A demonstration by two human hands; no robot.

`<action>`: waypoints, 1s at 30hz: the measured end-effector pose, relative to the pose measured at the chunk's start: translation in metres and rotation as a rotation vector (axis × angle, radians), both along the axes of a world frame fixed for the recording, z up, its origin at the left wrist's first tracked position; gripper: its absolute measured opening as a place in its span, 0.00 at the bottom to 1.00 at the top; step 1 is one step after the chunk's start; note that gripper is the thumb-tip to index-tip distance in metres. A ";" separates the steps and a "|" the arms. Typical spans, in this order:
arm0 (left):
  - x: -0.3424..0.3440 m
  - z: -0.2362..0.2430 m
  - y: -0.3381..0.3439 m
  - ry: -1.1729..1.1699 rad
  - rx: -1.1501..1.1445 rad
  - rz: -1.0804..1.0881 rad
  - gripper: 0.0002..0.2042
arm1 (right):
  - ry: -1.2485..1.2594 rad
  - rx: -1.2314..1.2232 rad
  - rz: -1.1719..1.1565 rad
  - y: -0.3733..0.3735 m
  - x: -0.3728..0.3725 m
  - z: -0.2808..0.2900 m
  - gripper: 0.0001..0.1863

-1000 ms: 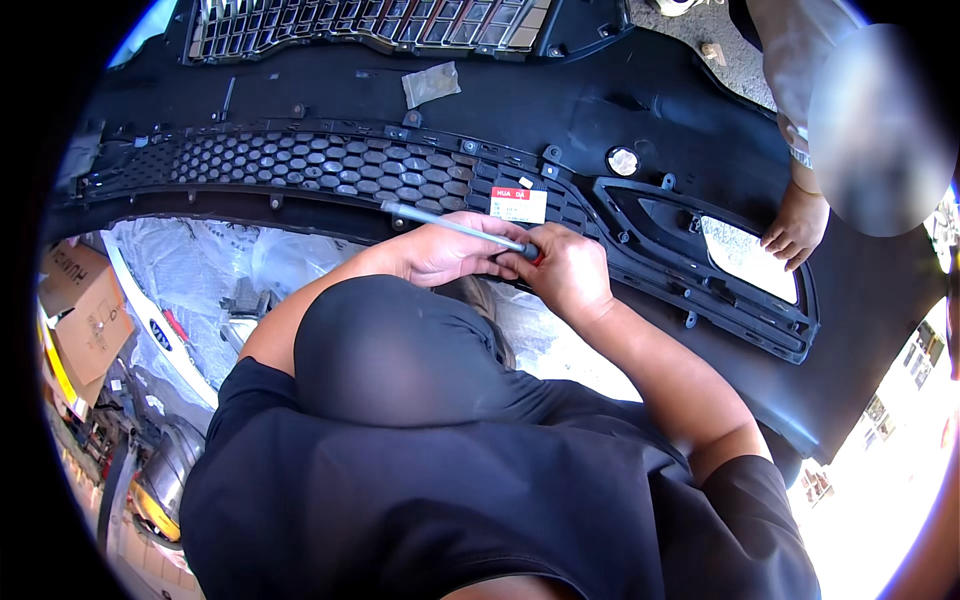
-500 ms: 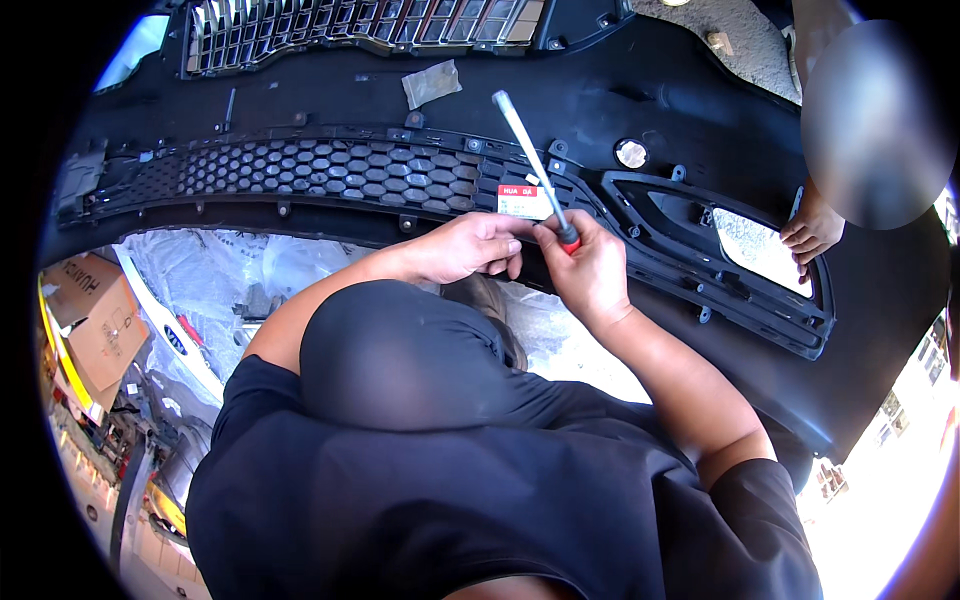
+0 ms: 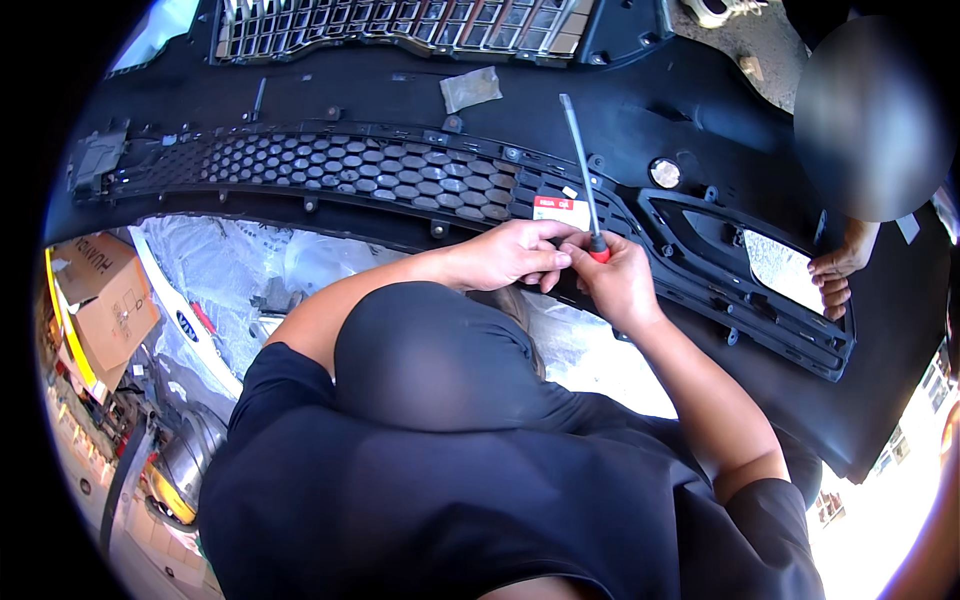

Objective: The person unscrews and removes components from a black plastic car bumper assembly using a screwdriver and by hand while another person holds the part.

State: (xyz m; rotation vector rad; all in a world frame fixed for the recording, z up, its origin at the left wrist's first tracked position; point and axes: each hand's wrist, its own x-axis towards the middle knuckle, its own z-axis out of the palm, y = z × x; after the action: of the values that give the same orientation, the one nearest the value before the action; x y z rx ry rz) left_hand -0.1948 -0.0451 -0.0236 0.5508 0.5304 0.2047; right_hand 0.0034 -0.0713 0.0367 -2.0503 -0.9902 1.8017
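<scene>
My right hand is closed round the red and black handle of a screwdriver, whose long metal shaft points up and away. Beside it, my left hand has its fingers curled together, the tips meeting those of my right hand. Whatever sits between these fingertips is too small or hidden to make out. Both hands are over the near edge of a large black car bumper, by its honeycomb lower grille. A red and white label lies just beyond my fingers.
At the right, another person's hand grips the black fog-lamp surround. A small clear packet lies on the bumper below the chrome grille. To the left are a cardboard box, plastic sheeting and a white trim strip.
The bumper and my hands appear further right in the picture. My hands have drawn closer together, and the screwdriver stands a little more upright. The other person's hand still holds the surround.
</scene>
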 end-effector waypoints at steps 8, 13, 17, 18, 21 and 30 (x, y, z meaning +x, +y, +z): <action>0.007 -0.009 0.005 0.093 0.250 0.035 0.19 | 0.120 -0.064 -0.058 0.012 0.013 -0.011 0.11; 0.011 -0.016 -0.004 0.016 0.099 0.177 0.22 | 0.213 -0.083 -0.055 0.015 0.017 -0.015 0.12; 0.005 -0.010 -0.001 0.087 0.116 0.198 0.23 | 0.346 -0.164 -0.068 0.025 0.020 -0.002 0.14; 0.007 -0.007 -0.006 0.165 0.142 0.250 0.22 | 0.358 -0.229 -0.063 0.026 0.019 0.001 0.16; -0.001 -0.006 -0.003 0.263 0.531 0.252 0.20 | 0.408 -0.392 -0.209 0.032 0.011 0.011 0.15; -0.005 -0.016 -0.017 0.229 0.673 0.111 0.19 | -0.152 -0.213 0.469 0.040 0.016 0.028 0.10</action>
State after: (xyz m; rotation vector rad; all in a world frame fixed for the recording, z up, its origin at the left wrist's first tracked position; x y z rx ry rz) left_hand -0.1993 -0.0618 -0.0400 1.2103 0.7168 0.4355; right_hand 0.0195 -0.0308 0.0648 -2.2476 -1.4834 2.0717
